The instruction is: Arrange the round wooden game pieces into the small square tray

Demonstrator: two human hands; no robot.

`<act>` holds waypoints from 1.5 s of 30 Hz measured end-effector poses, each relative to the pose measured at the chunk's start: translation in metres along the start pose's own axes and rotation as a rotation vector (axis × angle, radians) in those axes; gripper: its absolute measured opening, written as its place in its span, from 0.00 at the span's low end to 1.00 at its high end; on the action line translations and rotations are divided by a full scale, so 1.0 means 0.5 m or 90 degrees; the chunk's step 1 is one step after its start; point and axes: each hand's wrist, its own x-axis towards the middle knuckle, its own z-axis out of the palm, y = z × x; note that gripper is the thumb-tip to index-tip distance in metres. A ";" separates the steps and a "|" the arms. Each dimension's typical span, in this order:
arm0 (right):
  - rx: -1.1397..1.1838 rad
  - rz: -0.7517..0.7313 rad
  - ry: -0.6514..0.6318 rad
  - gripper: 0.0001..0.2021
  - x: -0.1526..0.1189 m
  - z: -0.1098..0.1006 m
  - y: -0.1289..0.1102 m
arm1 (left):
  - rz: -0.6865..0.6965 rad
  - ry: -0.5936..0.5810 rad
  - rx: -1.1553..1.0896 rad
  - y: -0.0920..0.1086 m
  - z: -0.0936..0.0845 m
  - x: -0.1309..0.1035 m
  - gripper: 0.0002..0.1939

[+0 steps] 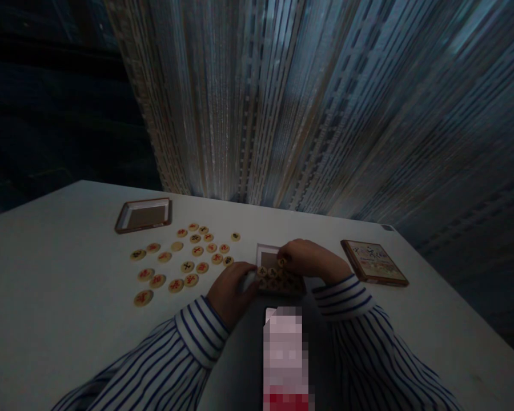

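Note:
An open shallow box (pixel 261 249) sits in front of me on the white table, its near part filled with rows of round Chinese chess pieces (pixel 273 273). My left hand (pixel 231 291) grips the box's left side, fingers and thumb bent at the edge. Over the box's right part, my right hand (pixel 306 260) pinches a single Chinese chess piece (pixel 282 262) at its fingertips, just above or touching the row. Left of the box lie several loose wooden pieces (pixel 197 250) with red or black characters; one (pixel 177 246) shows a blank face.
An empty box tray or lid (pixel 148 217) lies at the back left. A closed box with a printed cover (pixel 377 262) is at the right. A phone (pixel 285 354), its screen blurred out, lies nearest me. String curtains (pixel 257 103) hang behind the table (pixel 68 257).

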 end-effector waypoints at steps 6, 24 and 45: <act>0.013 -0.012 -0.009 0.16 0.000 -0.001 0.004 | 0.004 0.005 -0.002 0.001 -0.001 -0.002 0.10; -0.010 -0.020 -0.019 0.17 -0.006 -0.014 -0.005 | -0.001 -0.009 -0.007 -0.001 -0.002 0.000 0.10; -0.014 -0.012 -0.007 0.16 -0.006 -0.015 -0.003 | 0.001 0.003 -0.006 0.000 0.001 -0.002 0.10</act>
